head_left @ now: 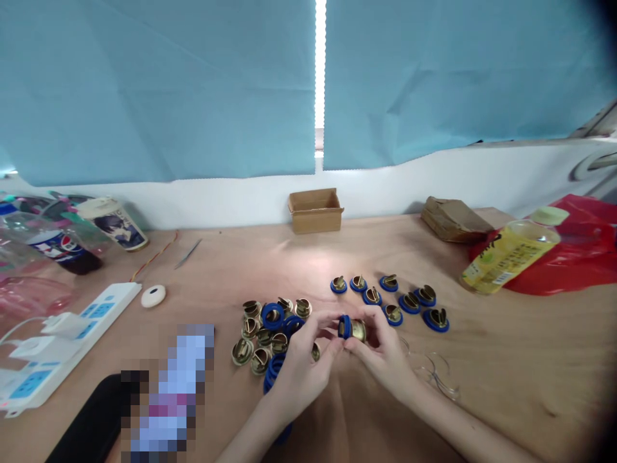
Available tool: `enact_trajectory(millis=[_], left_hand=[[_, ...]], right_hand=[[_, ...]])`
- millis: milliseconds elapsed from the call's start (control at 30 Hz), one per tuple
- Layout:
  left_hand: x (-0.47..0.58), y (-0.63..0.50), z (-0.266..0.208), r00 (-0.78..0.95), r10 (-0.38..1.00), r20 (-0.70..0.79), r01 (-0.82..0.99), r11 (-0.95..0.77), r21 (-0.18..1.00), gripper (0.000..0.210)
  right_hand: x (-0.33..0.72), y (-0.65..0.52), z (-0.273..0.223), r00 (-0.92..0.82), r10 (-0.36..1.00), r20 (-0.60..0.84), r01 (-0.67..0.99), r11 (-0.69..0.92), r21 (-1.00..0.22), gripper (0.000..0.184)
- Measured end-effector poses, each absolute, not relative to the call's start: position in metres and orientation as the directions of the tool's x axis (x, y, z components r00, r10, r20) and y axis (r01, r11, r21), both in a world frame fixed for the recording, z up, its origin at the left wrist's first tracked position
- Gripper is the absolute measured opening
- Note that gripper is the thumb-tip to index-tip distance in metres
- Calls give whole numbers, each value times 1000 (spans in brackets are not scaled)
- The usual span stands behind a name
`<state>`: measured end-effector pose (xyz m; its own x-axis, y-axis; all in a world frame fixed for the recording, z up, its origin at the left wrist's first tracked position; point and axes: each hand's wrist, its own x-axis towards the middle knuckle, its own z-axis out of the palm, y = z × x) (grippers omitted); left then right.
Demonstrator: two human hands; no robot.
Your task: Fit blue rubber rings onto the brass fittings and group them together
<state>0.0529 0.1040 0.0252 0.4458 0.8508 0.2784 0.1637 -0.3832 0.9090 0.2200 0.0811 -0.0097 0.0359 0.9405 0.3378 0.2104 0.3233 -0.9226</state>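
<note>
In front of me, my left hand (308,360) pinches a blue ring (344,326). The fingers of my right hand (383,350) are closed round a round brass-coloured fitting (358,330). Ring and fitting meet between my fingertips; how far one sits over the other I cannot tell. Beyond my left hand lies a cluster of loose brass fittings (261,361) with blue rings (272,316) among them. Farther off to the right stand several fittings with blue rings round their bases (409,302). Part of a stack of blue rings (274,368) is hidden by my left forearm.
Thin wire loops (436,376) lie beside my right forearm. A small cardboard box (316,220) stands at the back. On the left are a power strip (77,350), a phone-like slab (168,392) and a cola bottle (65,251); a yellow-labelled bottle (513,254) lies on the right.
</note>
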Motion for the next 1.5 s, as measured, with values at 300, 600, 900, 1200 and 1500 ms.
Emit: enact_trajectory(millis=[300,600,900,1200,1500], left_hand=[[53,105,27,492,788,370,233,-529,816,36],[54,105,18,455,822,344,227,-481,847,40],[55,104,25,446,807,387,176,-502,847,40],[58,103,21,401,825,398,215,-507,834,36],[60,101,12,384,826,413,309,-537,785,38]], right_hand=[[225,79,1,-6,929,371,401,342,-850,31],[228,83,0,-70,973,222,243,232,-942,41],[223,91,2,-101,989,107,-228,81,-970,47],[225,90,8,-153,987,47,-12,46,-999,38],[224,84,7,-110,993,35,238,60,-969,48]])
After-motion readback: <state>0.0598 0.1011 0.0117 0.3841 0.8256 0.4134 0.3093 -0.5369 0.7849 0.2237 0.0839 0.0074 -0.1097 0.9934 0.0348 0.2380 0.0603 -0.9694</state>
